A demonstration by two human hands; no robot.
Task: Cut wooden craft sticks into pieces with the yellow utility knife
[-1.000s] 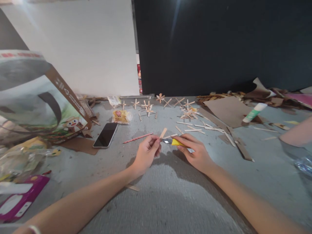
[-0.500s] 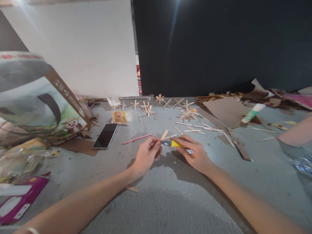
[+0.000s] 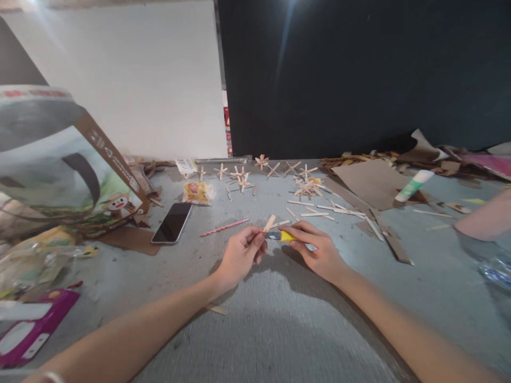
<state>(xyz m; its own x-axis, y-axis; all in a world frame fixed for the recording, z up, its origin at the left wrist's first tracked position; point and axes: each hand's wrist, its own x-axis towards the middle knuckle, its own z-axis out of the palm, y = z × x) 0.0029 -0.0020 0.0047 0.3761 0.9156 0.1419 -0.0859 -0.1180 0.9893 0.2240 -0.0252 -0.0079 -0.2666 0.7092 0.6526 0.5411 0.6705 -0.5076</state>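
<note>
My left hand [image 3: 241,254] is closed, its thumb and fingers pinching a short wooden craft stick [image 3: 270,222] that points up and to the right. My right hand [image 3: 317,247] is closed around a small yellow and grey tool [image 3: 286,236], whose exact kind I cannot make out. The tool's grey end reaches the left fingertips, at the base of the stick. Most of its body is hidden under the right fingers. Just beyond both hands, loose craft sticks [image 3: 314,214] lie on the grey tabletop [image 3: 255,330].
Craft-stick stars [image 3: 241,175] stand along the back. To the left are a phone [image 3: 172,223], a pink twisted stick [image 3: 224,227], a snack packet [image 3: 198,193] and a large printed bag [image 3: 75,170]. A glue stick [image 3: 415,185] rests on cardboard [image 3: 363,181]. Another person's arm [image 3: 485,215] enters at right.
Both hands stay nearly in place. The yellow and grey tool has shifted very slightly against the stick, and the left fingers have moved a little.
</note>
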